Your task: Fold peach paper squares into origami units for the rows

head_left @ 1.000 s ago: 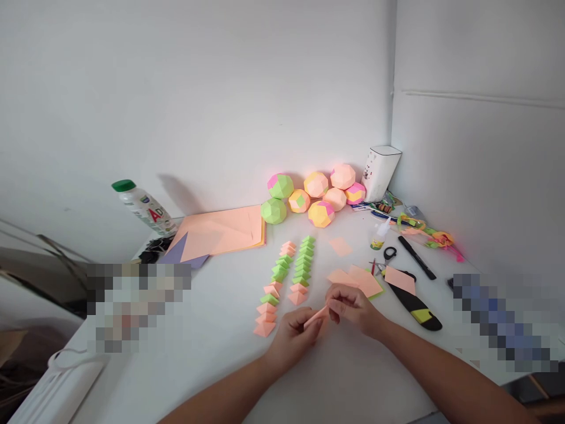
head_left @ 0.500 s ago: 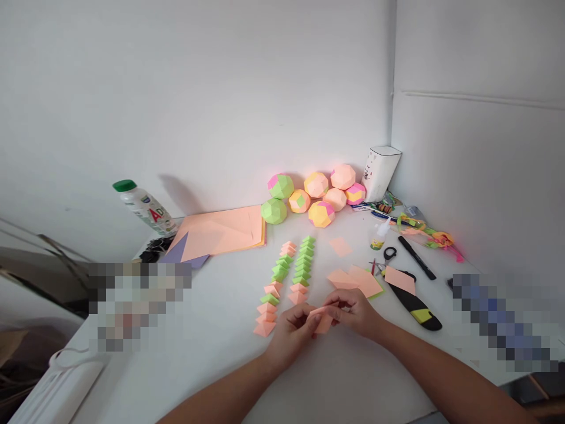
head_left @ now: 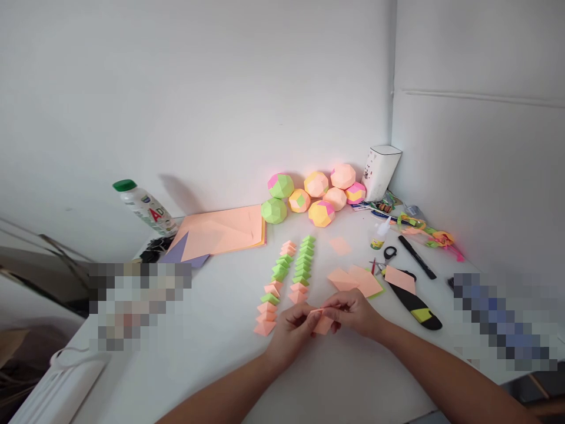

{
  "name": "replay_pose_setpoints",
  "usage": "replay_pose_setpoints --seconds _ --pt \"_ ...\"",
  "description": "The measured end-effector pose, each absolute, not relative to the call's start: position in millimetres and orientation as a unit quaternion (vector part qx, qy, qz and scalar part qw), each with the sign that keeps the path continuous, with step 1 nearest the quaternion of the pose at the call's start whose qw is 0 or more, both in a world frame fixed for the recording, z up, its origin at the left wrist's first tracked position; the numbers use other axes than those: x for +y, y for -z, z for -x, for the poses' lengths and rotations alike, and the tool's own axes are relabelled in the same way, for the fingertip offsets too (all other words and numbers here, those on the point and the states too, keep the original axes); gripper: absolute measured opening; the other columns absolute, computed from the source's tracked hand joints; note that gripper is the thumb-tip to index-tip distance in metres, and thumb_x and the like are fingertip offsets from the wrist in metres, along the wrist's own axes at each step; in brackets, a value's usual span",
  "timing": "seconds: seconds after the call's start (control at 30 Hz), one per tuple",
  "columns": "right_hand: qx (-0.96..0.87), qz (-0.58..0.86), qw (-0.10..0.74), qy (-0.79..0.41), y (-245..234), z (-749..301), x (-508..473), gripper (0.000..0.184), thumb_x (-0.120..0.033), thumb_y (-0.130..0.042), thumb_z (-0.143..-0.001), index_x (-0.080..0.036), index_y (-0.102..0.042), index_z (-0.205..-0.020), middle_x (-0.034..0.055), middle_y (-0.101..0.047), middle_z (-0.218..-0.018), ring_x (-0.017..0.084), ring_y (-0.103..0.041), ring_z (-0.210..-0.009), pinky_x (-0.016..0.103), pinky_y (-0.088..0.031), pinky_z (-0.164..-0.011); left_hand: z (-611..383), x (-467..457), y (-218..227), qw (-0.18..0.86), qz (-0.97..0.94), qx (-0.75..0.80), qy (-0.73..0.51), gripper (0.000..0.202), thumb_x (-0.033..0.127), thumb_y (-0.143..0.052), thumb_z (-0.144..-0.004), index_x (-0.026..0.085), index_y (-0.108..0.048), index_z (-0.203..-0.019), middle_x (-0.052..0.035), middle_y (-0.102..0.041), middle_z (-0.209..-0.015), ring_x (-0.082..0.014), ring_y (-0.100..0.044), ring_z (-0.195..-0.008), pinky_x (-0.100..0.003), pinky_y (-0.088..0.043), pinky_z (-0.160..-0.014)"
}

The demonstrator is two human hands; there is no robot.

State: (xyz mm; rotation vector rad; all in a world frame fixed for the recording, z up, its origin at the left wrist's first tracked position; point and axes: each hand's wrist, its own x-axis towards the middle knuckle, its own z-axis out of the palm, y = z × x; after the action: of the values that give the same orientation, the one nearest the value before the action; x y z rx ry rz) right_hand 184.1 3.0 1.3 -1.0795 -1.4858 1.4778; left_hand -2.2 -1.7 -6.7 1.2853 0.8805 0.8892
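A small peach piece of paper [head_left: 323,325] is pinched between my two hands just above the table, with a fold along its upper edge. My left hand [head_left: 293,331] grips its left side, thumb on top. On the right side my right hand [head_left: 353,315] presses the folded edge between thumb and fingers. Left of the hands, two rows of folded paper units run away from me: a left row [head_left: 281,271] of peach and green and a right row [head_left: 304,259], mostly green. Beyond my right hand lie loose peach sheets [head_left: 365,281], partly over a green one.
Faceted paper balls [head_left: 321,213] stand by the wall. Larger peach sheets [head_left: 220,231] and a bottle [head_left: 148,206] are at the left. On the right lie scissors [head_left: 389,253], a glue bottle [head_left: 378,235], a black marker [head_left: 416,257] and a black-and-yellow cutter [head_left: 412,306].
My right thumb and fingers have closed further over the paper's upper edge, and its top is now folded over more. Both hands stay in nearly the same place.
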Motion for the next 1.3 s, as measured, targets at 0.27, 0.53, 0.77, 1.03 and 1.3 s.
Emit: replay_pose_setpoints --seconds 0.27,0.53,0.77,1.03,1.3 --pt "-0.570 0.415 0.378 -0.600 -1.3 -184.1 2.1 0.025 -0.038 -0.069 -0.077 -0.013 -0.072 -0.080 0.0019 -0.065 -0.061 0.011 -0.062 -0.046 0.021 -0.050 -0.045 4.5 -4.1 0.3 0.580 -0.584 0.407 -0.396 0.026 0.034 -0.055 -0.083 0.018 -0.068 -0.068 -0.0016 -0.055 -0.064 -0.0153 -0.051 -0.064 -0.027 -0.041 -0.064" --pt "-0.552 0.437 0.362 -0.612 -2.6 -181.0 1.7 0.029 -0.041 -0.070 -0.074 -0.011 -0.070 -0.074 0.0014 -0.064 -0.058 0.011 -0.062 -0.043 0.020 -0.049 -0.042 4.2 -5.2 3.2 0.542 -0.597 0.392 -0.443 0.022 0.032 -0.053 -0.083 0.018 -0.056 -0.067 -0.0015 -0.051 -0.071 -0.0152 -0.048 -0.068 -0.026 -0.040 -0.064" --pt "-0.559 0.446 0.353 -0.603 1.4 -179.2 -0.4 0.029 -0.040 -0.070 -0.074 -0.011 -0.070 -0.074 0.0013 -0.064 -0.059 0.012 -0.063 -0.045 0.020 -0.050 -0.043 2.2 -5.4 5.1 0.545 -0.582 0.423 -0.430 0.021 0.028 -0.056 -0.079 0.017 -0.051 -0.061 0.0003 -0.049 -0.064 -0.0137 -0.045 -0.063 -0.025 -0.039 -0.061" --pt "-0.565 0.447 0.355 -0.595 -0.5 -183.2 3.6 0.027 -0.040 -0.067 -0.076 -0.012 -0.068 -0.075 0.0006 -0.062 -0.060 0.012 -0.062 -0.044 0.021 -0.049 -0.043 2.9 -4.4 3.2 0.591 -0.556 0.402 -0.424 0.020 0.035 -0.056 -0.081 0.017 -0.057 -0.073 -0.0017 -0.054 -0.070 -0.0147 -0.049 -0.067 -0.026 -0.042 -0.064" --pt "-0.640 0.456 0.353 -0.508 -1.1 -173.4 -3.7 0.006 -0.016 -0.060 -0.069 -0.016 -0.058 -0.063 -0.0041 -0.055 -0.052 0.008 -0.053 -0.044 0.018 -0.039 -0.041 -0.5 -7.7 6.5 0.543 -0.611 0.405 -0.409 0.017 0.026 -0.059 -0.077 0.017 -0.055 -0.063 -0.0009 -0.054 -0.064 -0.0132 -0.048 -0.060 -0.024 -0.040 -0.058"
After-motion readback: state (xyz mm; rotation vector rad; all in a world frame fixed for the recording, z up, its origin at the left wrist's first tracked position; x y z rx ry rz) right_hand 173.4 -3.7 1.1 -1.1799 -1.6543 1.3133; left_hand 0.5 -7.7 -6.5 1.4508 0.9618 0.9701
